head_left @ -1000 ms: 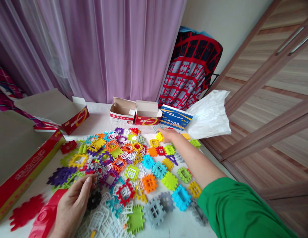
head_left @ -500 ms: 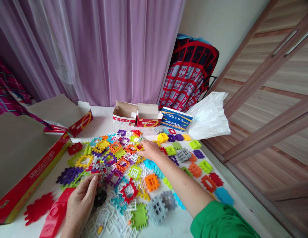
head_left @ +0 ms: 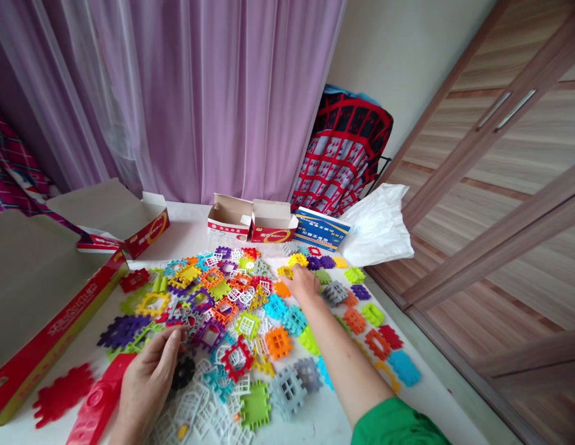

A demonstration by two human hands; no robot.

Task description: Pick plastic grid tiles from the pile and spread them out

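Observation:
A heap of colorful notched plastic building pieces and white lattice window pieces covers the table. My left hand rests at the heap's near left side, thumb pressed toward the fingers; what lies between them is hard to make out. Beside its wrist is a red plastic strap-like piece. My right hand reaches to the back right, fingers bent down at the yellow pieces. Whatever its fingertips hold is hidden. An orange piece lies just left of it.
Small groups of pieces, including a grey stack and a blue piece, lie along the right. Two small open boxes, a blue box and a white bag stand behind. A large open box is at left.
My right hand has moved right, from the back of the heap to the yellow pieces. My left hand stays nearly still. The view has shifted slightly.

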